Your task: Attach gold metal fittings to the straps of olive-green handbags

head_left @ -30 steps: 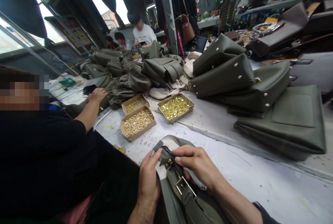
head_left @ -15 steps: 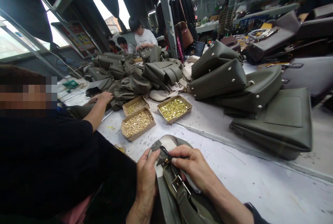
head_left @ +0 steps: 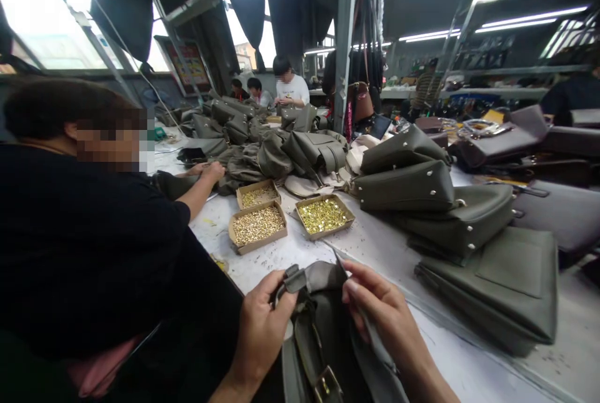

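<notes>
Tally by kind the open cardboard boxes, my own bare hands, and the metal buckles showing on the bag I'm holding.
Open brown cardboard boxes of small gold-coloured pieces: 3
Bare hands, left hand and right hand: 2
Square gold-coloured metal buckle on the olive-green bag: 1
Total: 6

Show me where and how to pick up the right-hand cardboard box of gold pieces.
Come from above and pinch the left and right walls of the cardboard box together, keeping it level. Its upright walls give an edge to hold, while the open top and loose gold pieces would probably spill if tilted.
</notes>
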A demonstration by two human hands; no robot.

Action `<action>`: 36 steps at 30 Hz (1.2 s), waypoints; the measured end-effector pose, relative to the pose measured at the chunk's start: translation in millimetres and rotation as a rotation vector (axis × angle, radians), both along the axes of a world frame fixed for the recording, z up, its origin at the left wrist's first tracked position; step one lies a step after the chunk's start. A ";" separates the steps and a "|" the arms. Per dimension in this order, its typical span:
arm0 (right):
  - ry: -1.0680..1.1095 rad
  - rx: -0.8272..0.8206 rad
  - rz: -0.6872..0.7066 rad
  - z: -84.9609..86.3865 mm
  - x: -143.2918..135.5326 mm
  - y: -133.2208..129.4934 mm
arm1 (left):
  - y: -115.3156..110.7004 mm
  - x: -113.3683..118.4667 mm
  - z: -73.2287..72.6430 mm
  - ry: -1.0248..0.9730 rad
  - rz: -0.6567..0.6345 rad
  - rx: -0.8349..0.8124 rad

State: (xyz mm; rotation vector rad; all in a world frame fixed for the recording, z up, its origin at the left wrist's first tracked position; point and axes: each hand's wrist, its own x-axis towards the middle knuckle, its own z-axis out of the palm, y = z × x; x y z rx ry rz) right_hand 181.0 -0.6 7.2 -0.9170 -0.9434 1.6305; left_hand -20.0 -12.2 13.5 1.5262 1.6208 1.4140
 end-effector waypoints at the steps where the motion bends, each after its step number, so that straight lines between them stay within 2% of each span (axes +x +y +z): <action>1: -0.014 0.019 -0.029 5.4 3.3 3.7 | -1.9 0.4 4.3 0.040 -0.019 0.070; 4: -0.089 0.121 -0.167 24.6 14.5 21.3 | -4.4 -2.0 10.1 0.085 -0.122 0.222; 7: -0.292 0.306 -0.282 35.6 21.7 50.1 | -7.2 -8.2 4.5 0.030 -0.250 0.233; 8: -0.404 0.379 -0.260 34.7 21.4 60.9 | -9.2 -9.9 0.8 -0.014 -0.260 0.226; 10: -0.659 0.536 -0.107 25.3 14.8 80.8 | -13.9 -11.5 -7.3 -0.143 -0.210 0.207; 12: -0.865 0.677 0.103 8.7 1.1 95.3 | -17.4 -11.9 -13.9 -0.286 -0.130 0.151; 14: -0.990 0.743 0.252 -9.0 -17.0 104.1 | -17.4 -13.0 -17.7 -0.389 -0.064 0.062; 16: -1.048 0.734 0.320 -23.3 -34.9 110.0 | -13.7 -15.9 -18.9 -0.415 -0.008 -0.002; 19: -1.052 0.703 0.365 -38.3 -54.4 120.5 | -5.6 -21.1 -18.1 -0.340 0.073 0.006; 22: -1.024 0.692 0.425 -48.4 -63.1 133.5 | -0.7 -22.1 -16.2 -0.220 0.077 0.044; 24: -1.001 0.699 0.449 -49.0 -63.4 138.9 | 0.6 -20.2 -15.2 -0.145 0.082 0.068; 27: -0.953 0.726 0.371 -32.2 -54.8 134.2 | 2.1 -17.2 -14.2 -0.058 0.113 0.100; 30: -0.846 0.723 0.259 3.7 -35.5 111.4 | 4.6 -15.0 -12.9 0.022 0.119 0.139; 33: -0.729 0.732 0.332 37.8 -15.7 78.9 | 6.2 -11.0 -12.0 0.121 0.117 0.198; 36: -0.831 0.819 0.302 51.2 -7.4 49.7 | 4.9 -2.8 -13.6 0.264 0.118 0.313</action>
